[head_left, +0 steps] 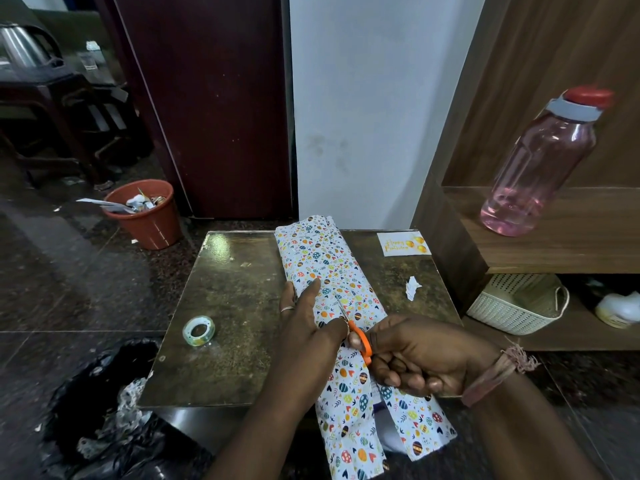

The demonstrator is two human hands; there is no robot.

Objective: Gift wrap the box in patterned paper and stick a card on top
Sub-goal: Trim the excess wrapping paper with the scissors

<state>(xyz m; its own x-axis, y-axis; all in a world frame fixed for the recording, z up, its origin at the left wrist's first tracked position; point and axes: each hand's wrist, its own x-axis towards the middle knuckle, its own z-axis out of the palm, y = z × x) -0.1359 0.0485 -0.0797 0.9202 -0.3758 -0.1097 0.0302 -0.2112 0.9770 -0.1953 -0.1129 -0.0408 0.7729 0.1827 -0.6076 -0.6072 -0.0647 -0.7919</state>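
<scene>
While L hand [304, 317] presses wrapped box [325, 268] flat-fingered, R hand [412, 355] grips scissors [360, 341] cutting paper.

Card [403, 243], white, far right of table [221, 306]: gold script "Happy Birthday" beside balloon print. No other legible text.

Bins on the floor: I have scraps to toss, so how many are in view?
2. A terracotta plastic bin stands beyond the table's far-left corner; a black-bag-lined bin sits by its near-left corner. Others may be hidden.
</scene>
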